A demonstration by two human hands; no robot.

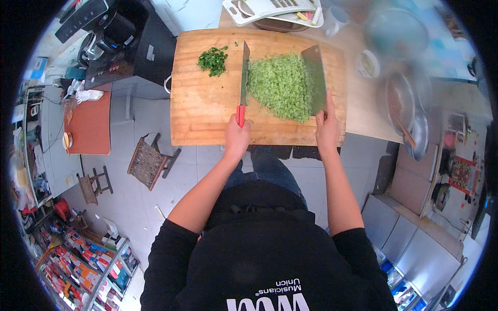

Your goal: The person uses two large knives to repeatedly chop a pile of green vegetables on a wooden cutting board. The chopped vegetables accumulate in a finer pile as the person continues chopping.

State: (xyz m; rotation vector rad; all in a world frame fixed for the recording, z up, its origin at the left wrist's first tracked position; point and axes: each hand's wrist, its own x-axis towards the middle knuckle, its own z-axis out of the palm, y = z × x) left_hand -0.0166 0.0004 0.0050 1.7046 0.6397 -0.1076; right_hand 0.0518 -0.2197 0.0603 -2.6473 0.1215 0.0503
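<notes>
A mound of finely chopped pale green vegetable [280,85] lies on the wooden cutting board [199,111]. My left hand [237,136] is closed round the red handle of a cleaver [245,72], whose blade stands on edge along the mound's left side. On the right side, my right hand [327,128] grips a second cleaver [315,78]; its broad blade leans against the mound, and its handle is mostly hidden by my fingers. A small heap of chopped dark green herbs [212,61] sits apart, near the board's far left.
Beyond the board is a white plastic tray [246,15]. Bowls and a metal pan [416,137] stand on the counter to the right, partly blurred. A black appliance [148,57] borders the board's left edge. Low stools [148,163] are on the floor at left.
</notes>
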